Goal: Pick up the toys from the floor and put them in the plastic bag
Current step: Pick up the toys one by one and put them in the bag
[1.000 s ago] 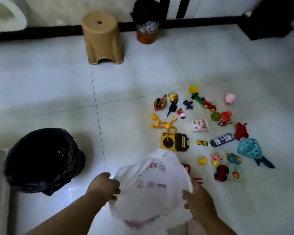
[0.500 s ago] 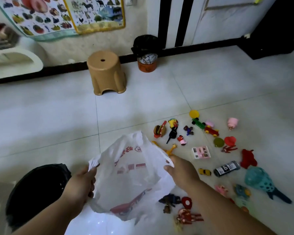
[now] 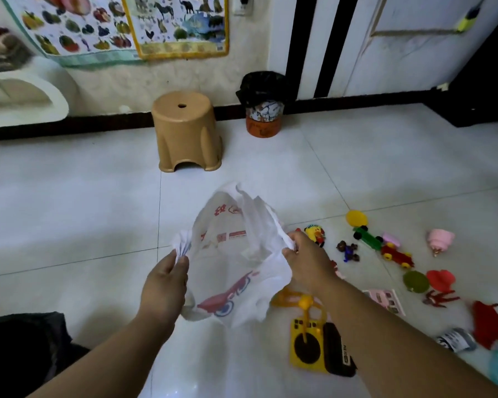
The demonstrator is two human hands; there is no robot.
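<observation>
A white plastic bag with red print hangs above the floor between my hands. My left hand pinches its left edge, and my right hand grips its right edge. Several small toys lie on the white tiles to the right: a yellow toy radio, a yellow bendy figure, a green and red toy car, a pink toy, a small brown figure and a red toy. My right forearm hides some of them.
A tan plastic stool stands by the wall. An orange bin with a black liner sits beside it. A black-lined bin is at the lower left. Posters hang on the wall above.
The view has tilted up and the bag has risen and moved right. My hands have come closer together on its edges, crumpling the opening.
</observation>
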